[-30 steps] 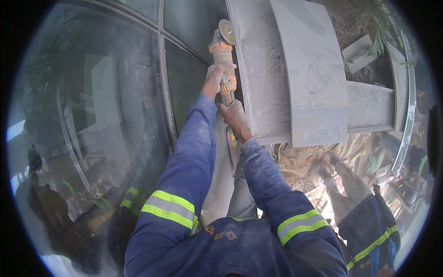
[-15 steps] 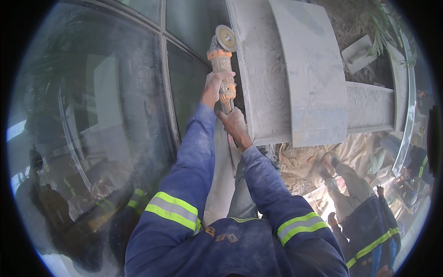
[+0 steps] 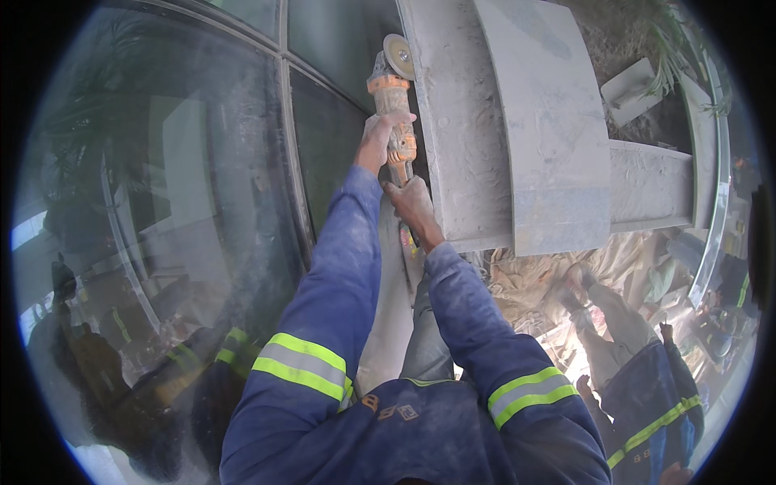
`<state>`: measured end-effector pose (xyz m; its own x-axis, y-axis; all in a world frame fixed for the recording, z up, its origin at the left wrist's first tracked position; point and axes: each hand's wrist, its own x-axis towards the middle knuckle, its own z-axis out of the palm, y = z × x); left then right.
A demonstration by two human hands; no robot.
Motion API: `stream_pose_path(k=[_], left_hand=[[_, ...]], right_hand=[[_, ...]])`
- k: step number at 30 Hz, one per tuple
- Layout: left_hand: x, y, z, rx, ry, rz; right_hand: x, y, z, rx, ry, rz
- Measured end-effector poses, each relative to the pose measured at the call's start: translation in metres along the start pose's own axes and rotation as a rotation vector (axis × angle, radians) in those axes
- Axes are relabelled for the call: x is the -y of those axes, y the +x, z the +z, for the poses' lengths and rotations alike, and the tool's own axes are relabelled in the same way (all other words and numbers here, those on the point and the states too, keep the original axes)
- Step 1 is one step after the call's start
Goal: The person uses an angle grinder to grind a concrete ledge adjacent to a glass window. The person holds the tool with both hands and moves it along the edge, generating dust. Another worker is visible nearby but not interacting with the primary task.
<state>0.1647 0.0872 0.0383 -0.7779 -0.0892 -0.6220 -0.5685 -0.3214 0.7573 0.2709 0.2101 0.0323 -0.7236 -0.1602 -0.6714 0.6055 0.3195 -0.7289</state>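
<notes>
Both my hands grip a dusty orange-and-grey angle grinder [image 3: 395, 101], held lengthwise away from me. Around its body my left hand [image 3: 381, 136] is wrapped. My right hand [image 3: 414, 208] closes on the rear handle, nearer to me. At the far end the round pale cutting disc [image 3: 399, 56] sits beside the left edge of a grey dust-covered slab [image 3: 469, 153]; whether it touches that edge I cannot tell. A wide, paler panel [image 3: 558, 137] lies on top of the slab.
Dark glass panes [image 3: 202, 186] in a metal frame [image 3: 293, 129] stand close on my left. Crumpled sheeting [image 3: 525, 287] covers the ground at right. A co-worker in a dark jacket [image 3: 647, 396] is at lower right. A loose pale block [image 3: 628, 90] lies in a planted bed beyond.
The grinder and both my hands have shifted slightly away from me along the slab's edge. My grip stays the same.
</notes>
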Motion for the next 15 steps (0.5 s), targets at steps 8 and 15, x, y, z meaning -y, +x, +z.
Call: stream_pose_path(k=[8, 15], left_hand=[[-0.003, -0.018, 0.003, -0.030, -0.001, -0.027], [-0.002, -0.010, 0.000, -0.004, -0.009, -0.022]], right_hand=[[-0.022, -0.001, 0.012, -0.087, -0.136, -0.087], [-0.014, 0.001, 0.008, -0.056, -0.090, -0.074]])
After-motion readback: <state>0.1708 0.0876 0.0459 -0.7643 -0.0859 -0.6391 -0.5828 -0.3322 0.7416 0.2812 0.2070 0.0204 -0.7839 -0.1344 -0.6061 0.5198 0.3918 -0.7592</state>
